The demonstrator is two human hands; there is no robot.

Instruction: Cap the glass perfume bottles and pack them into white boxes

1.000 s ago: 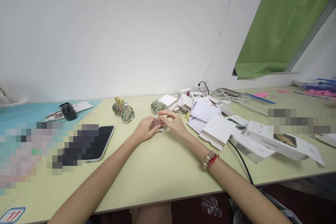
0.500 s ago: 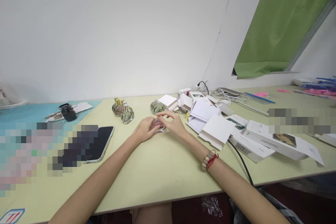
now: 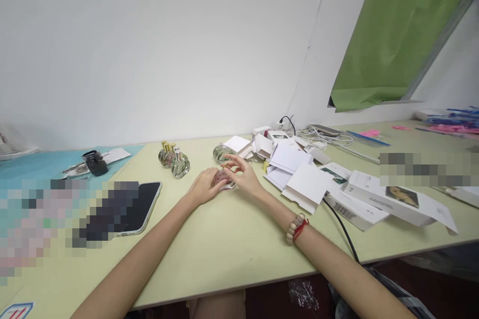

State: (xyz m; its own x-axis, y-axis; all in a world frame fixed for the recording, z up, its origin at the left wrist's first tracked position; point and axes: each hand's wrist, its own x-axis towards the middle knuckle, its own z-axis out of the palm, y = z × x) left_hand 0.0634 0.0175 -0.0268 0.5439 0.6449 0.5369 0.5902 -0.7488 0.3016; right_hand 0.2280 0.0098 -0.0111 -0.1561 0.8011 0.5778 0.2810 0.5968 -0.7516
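Grouped bottles [image 3: 180,167] topped. Pink bottle [image 3: 219,176] seems unfinished: left hand [image 3: 204,185] clasps it, right hand [image 3: 246,178] pinching its gold top [image 3: 224,165].

"What colour's the held bottle [image 3: 221,178]?"
"Pinkish, with a gold top [image 3: 224,165]."
"And the bracelet [image 3: 294,230]?"
"Beige beads [image 3: 290,235], red thread [image 3: 301,230]."
"The table [image 3: 224,239]?"
"Pale yellow; the cloth [image 3: 18,168] is turquoise, the boxes [image 3: 306,185] mostly white."

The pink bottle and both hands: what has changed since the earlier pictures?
The right hand has raised its fingers slightly at the pink bottle; whether it released anything is unclear. The left hand stays around that bottle; the other bottles have not moved.
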